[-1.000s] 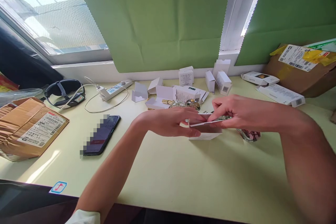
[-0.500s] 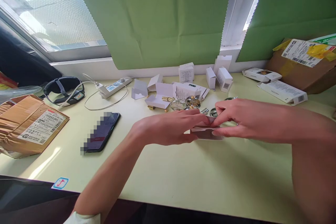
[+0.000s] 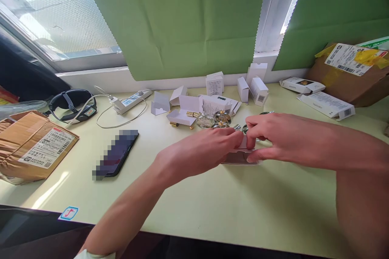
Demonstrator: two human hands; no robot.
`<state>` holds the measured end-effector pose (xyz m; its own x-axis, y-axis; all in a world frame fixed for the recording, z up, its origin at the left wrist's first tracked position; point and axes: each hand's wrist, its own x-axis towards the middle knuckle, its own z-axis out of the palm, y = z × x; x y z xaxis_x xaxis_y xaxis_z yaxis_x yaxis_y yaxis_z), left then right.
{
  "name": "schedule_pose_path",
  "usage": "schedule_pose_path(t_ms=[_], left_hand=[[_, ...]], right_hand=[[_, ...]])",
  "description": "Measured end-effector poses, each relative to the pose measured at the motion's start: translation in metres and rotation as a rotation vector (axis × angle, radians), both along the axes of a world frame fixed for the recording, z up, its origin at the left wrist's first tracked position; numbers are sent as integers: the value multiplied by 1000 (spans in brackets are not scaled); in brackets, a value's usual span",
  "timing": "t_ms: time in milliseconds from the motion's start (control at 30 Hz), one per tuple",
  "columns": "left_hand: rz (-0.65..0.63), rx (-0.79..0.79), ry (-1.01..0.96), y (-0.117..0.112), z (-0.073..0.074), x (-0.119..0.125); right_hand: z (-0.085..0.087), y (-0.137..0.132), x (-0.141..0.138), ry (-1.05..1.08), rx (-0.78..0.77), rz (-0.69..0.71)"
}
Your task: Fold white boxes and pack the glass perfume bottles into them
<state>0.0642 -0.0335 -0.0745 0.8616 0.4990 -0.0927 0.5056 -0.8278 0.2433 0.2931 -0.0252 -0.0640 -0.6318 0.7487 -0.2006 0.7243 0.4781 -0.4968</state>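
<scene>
A small white cardboard box [image 3: 240, 158] lies between my hands, its near side in shadow. My left hand [image 3: 217, 145] is closed at the box's left end, fingers bent over its upper edge. From the right, my right hand [image 3: 266, 135] pinches the box, thumb on the near side and index finger at the top flap. Both hands hide much of it. Just beyond them lie several round glass pocket-watch-like pieces with gold tops, among them a clear glass bottle [image 3: 205, 120] and a dark gold one [image 3: 223, 117]. A gold tube [image 3: 193, 114] touches the group.
Opened white cartons [image 3: 185, 109] and upright white boxes [image 3: 259, 91] stand toward the window. A phone [image 3: 118, 156], power strip [image 3: 132, 102], headset [image 3: 73, 105] and brown parcel [image 3: 39, 145] are on the left. A larger brown carton [image 3: 346, 81] sits at the back right.
My left hand's fingers have curled in and drawn together at the box's top edge. My right hand has shifted slightly, its index finger now pointing down at the flap.
</scene>
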Motion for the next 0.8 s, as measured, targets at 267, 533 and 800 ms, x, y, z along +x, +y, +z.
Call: schedule_pose_path(t_ms=[267, 533, 800], left_hand=[[-23, 66, 5, -2, -5, -1], [20, -107, -19, 8, 5, -7], [62, -38, -34, 17, 3, -5]], right_hand=[[6, -3, 1, -28, -5, 94], [7, 4, -2, -7, -98, -84], [3, 15, -6, 64, -31, -63]])
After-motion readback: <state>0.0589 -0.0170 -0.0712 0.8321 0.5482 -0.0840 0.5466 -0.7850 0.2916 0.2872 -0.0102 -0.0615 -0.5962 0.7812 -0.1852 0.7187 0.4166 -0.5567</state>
